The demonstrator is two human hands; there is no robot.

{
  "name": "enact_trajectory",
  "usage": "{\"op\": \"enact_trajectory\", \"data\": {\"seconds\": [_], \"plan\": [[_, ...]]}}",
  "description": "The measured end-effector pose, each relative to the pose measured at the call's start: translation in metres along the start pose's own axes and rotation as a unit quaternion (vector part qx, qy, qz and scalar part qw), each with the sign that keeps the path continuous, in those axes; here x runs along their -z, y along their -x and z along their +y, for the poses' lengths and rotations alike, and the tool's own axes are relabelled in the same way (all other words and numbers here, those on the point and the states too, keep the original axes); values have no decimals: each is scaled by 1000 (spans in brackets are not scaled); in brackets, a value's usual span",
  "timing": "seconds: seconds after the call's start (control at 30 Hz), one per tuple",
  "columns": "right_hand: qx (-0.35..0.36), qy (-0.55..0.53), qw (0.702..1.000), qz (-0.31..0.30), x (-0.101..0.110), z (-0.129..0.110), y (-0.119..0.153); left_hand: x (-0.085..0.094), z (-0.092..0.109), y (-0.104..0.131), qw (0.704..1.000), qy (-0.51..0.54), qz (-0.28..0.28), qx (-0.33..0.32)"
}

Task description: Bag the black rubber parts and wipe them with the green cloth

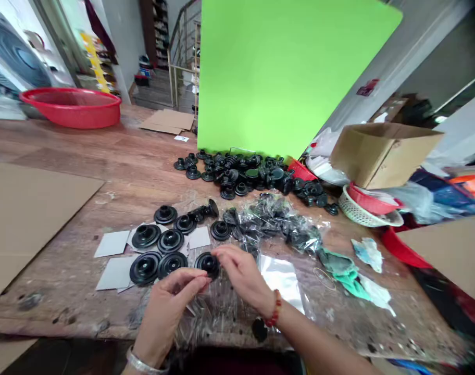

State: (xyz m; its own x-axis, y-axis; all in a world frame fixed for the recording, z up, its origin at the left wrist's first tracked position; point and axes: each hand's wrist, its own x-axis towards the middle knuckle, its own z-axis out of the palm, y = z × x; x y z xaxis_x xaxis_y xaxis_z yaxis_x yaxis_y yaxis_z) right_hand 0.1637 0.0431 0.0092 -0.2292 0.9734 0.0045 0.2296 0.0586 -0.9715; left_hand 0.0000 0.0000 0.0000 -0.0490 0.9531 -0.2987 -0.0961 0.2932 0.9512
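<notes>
Lower centre of the frame, right hand (243,273) pinching a black round part (207,263) in its fingertips, left hand (171,299) closed on clear plastic bags (217,307), more black parts (159,247) just left on the wooden table (104,166).

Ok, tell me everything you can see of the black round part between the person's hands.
The black round disc-shaped part looks like moulded rubber or plastic, with a raised hub at its centre. It sits low over the wooden table, pinched by the right hand; the left hand meets it from below.
</notes>
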Motion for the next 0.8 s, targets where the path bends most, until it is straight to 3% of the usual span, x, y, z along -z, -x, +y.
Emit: {"op": "enact_trajectory", "data": {"seconds": [0.1, 0.2, 0.37, 0.53, 0.7, 0.8], "plan": [[-71, -83, 992, -68, 8, -10, 25, -13, -5, 2, 997, -14, 69, -40], [-78, -90, 991, -60, 13, -12, 45, -27, -8, 6, 994, -8, 93, -56], [-85, -156, 984, -4, 22, 0, 56, -45, -10, 17, 998, -3, -8, -60], [-171, -288, 936, -110, 33, 11, 62, -56, -12, 25, 996, 21, -80, -35], [-166, -280, 944, -50, 43, 15, 68, -56, -17, 21, 981, 141, -112, 77], [-187, -392, 899, -45, 47, 17, 68, -53, -15, 16, 946, 245, -171, 128]]}}
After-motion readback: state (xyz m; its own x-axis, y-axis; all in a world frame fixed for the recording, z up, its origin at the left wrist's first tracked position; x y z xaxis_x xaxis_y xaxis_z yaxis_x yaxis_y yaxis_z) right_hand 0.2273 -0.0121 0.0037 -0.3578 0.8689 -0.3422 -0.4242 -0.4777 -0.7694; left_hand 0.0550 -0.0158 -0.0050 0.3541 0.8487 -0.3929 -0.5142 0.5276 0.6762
